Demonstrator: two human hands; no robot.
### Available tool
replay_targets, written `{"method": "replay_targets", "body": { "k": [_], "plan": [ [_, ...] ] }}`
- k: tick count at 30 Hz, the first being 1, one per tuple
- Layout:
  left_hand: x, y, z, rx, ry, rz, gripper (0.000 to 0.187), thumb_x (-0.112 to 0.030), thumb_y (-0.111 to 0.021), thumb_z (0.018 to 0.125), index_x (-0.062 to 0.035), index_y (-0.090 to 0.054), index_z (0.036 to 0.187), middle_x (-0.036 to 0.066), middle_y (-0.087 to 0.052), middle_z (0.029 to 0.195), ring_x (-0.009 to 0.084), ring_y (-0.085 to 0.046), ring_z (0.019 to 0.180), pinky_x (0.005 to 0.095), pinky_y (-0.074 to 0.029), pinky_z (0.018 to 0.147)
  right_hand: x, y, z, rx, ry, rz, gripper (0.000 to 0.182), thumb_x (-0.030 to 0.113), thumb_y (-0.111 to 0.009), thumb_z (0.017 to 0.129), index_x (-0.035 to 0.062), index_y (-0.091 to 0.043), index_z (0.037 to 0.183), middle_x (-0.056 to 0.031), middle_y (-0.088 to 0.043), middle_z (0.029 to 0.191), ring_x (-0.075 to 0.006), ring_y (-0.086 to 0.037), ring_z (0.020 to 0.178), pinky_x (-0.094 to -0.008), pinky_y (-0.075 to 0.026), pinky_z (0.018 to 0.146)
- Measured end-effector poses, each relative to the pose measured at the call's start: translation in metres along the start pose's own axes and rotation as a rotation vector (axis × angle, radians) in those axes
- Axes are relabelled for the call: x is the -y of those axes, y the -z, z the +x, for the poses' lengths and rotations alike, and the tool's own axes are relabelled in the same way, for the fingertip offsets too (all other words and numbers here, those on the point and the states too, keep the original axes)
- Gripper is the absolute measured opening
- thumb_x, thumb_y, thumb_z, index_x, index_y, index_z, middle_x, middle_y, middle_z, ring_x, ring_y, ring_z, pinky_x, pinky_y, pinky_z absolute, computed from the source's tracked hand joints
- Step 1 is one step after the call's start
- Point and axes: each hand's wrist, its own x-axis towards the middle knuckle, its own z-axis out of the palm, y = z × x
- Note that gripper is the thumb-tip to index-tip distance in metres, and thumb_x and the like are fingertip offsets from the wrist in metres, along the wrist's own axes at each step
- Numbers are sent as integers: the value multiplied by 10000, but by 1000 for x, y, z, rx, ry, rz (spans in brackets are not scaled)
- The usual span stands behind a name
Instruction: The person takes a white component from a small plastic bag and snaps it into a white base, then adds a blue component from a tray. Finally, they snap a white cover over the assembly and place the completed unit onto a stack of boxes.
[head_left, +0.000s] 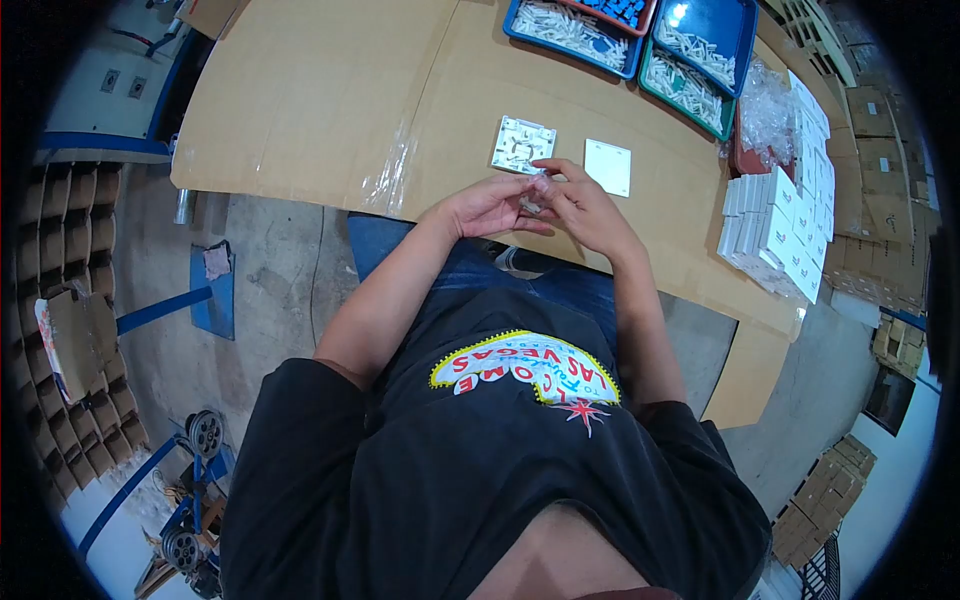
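Observation:
My left hand (490, 206) and my right hand (592, 212) meet over the table's near edge. Their fingertips are closed around a small whitish, partly see-through thing (540, 188); the fingers cover much of it, and I cannot make out its kind. Just beyond the fingers lies a square white plastic housing (522, 146), its inner side with small fittings facing up. To its right a flat square white cover plate (608, 167) rests on the cardboard, near my right hand but apart from it.
Cardboard (320, 90) covers the table. At the back right are a blue tray (570, 62) and a green tray (690, 118) of small white parts. Stacked white boxed units (775, 230) stand at the right edge, beside a heap of clear plastic bags (768, 110).

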Motion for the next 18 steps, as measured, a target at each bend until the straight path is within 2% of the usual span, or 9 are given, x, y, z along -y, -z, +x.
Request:
{"method": "replay_targets", "body": {
  "k": [5, 7, 9, 11, 12, 13, 15, 16, 18],
  "plan": [
    [1, 1, -4, 13, -16, -9, 404, -278, -533, 1068, -40, -515, 1395, 132, -624, 1338, 268, -645, 1197, 511, -497, 1097, -12, -6, 1, 5, -5, 74, 367, 228, -509, 1059, -79, -712, 1077, -170, -569, 1355, -306, -614, 1131, -368, -494, 993],
    [1, -1, -1, 45, -5, -29, 407, -275, -530, 1069, -39, -509, 1401, 136, -619, 1345, 266, -639, 1205, 508, -498, 1096, -7, -4, -1, 21, -49, 175, 358, 201, -477, 1091, -88, -688, 1086, -102, -516, 1392, -193, -615, 1132, -319, -562, 921],
    [2, -3, -1, -29, -19, 11, 353, -272, -542, 1068, -39, -556, 1332, 128, -660, 1268, 271, -676, 1143, 482, -545, 1038, -17, -4, 0, -3, 20, 29, 346, 196, -474, 1093, -83, -677, 1110, -103, -511, 1392, -188, -629, 1104, -316, -567, 907],
    [2, -2, -1, -3, -2, 41, 377, -285, -538, 1069, -39, -548, 1355, 135, -657, 1280, 284, -665, 1166, 490, -535, 1043, -5, -4, -3, 44, -154, 306, 338, 200, -473, 1094, -70, -670, 1148, -101, -509, 1382, -186, -640, 1079, -314, -564, 916],
    [1, -5, -2, -8, 5, 0, 392, -295, -538, 1069, -38, -543, 1365, 140, -655, 1282, 291, -655, 1179, 490, -527, 1049, -4, -2, -2, 12, -122, 333, 333, 218, -489, 1091, -48, -676, 1163, -90, -595, 1273, -161, -643, 1048, -298, -557, 879],
    [-1, -7, -3, -16, 12, -42, 408, -304, -539, 1068, -36, -538, 1375, 145, -654, 1285, 299, -646, 1193, 489, -519, 1055, -11, 5, -1, -14, -115, 330, 333, 218, -489, 1091, -48, -676, 1163, -90, -595, 1273, -161, -643, 1048, -298, -557, 879],
    [-1, -1, -1, 5, 34, -25, 452, -315, -527, 1072, -21, -511, 1415, 159, -632, 1316, 303, -623, 1224, 473, -507, 1063, -30, 26, 5, -81, 18, 222, 317, 244, -521, 1082, -9, -695, 1161, -64, -680, 1111, -130, -650, 985, -276, -539, 832],
    [-2, 2, -1, 27, 45, -33, 472, -317, -519, 1075, -16, -491, 1438, 164, -616, 1339, 299, -618, 1227, 463, -506, 1062, -32, 40, 7, -128, -92, 184, 277, 243, -566, 1058, 25, -708, 1154, -33, -718, 967, -101, -647, 922, -255, -519, 781],
    [-2, 8, -1, 42, 68, -34, 527, -335, -499, 1081, -4, -442, 1487, 168, -580, 1388, 286, -607, 1229, 449, -490, 1074, -70, 77, 22, -286, -129, 122, 229, 204, -584, 1035, 37, -714, 1121, -25, -725, 953, -96, -653, 862, -256, -524, 750]
  ]
}}
